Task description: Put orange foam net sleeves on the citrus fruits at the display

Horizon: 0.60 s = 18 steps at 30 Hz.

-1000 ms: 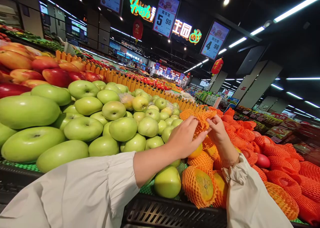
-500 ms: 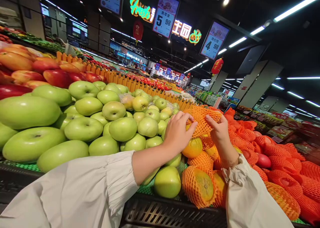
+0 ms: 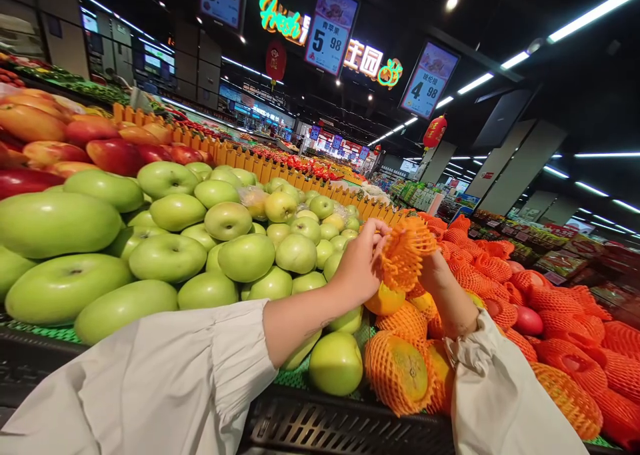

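An orange foam fruit net [image 3: 407,254] is held up between my hands above the oranges, its ruffled end facing me. Whether fruit is inside cannot be seen. My left hand [image 3: 361,263] has its fingers curled and closed on the net's left edge. From the right, my right hand [image 3: 434,268] grips the net, its fingers mostly hidden behind it. Just below lies a bare orange [image 3: 385,300], and nearer the front sits a netted orange [image 3: 409,372]. Green apples [image 3: 247,258] are heaped beside my left forearm, one green apple [image 3: 335,364] resting near the front edge.
Fruit in red foam nets [image 3: 565,362] is piled on the right. Red-yellow fruit [image 3: 115,156] lies at the far left. A black crate edge [image 3: 350,422] runs along the front, and a low orange fence [image 3: 240,160] stands behind the apples. Price signs [image 3: 331,32] hang overhead.
The foam net has turned from lying sideways to showing its ruffled end toward me. My right hand's fingers have gone behind it, and my left fingers have closed on its side.
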{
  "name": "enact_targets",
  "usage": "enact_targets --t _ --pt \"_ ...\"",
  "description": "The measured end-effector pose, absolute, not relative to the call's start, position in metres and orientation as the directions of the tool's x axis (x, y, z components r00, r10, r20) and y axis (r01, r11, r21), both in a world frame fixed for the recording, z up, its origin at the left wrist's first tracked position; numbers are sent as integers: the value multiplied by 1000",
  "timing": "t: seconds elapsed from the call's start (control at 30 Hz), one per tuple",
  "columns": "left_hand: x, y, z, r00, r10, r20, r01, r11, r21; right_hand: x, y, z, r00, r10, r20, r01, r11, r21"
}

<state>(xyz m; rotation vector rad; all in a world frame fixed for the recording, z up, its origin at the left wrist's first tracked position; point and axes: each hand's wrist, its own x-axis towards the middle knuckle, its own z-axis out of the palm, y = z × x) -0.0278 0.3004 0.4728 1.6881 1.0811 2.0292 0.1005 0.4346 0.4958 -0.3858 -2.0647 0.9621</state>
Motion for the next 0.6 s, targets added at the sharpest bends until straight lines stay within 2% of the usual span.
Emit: enact_targets --t 0.1,0.27,0.37,0.43,0.5,0.6 --pt "-30 299 472 -290 630 721 304 -654 693 103 423 500 -684 497 534 -175 599 -782" --pt "-30 299 475 -400 652 645 400 -509 762 104 410 508 -700 473 535 -313 470 -825" --pt "-29 299 478 -447 678 584 424 -414 805 105 408 509 -679 498 540 -321 461 -827" --pt "-28 299 479 -461 686 563 350 -442 826 106 409 508 -669 535 516 -287 454 -843" --pt "-26 299 480 -454 710 538 188 -514 837 106 411 508 -686 549 477 -256 431 -865" --pt "-24 299 479 -336 787 518 -53 -565 824 105 413 506 -740 534 409 -177 432 -885"
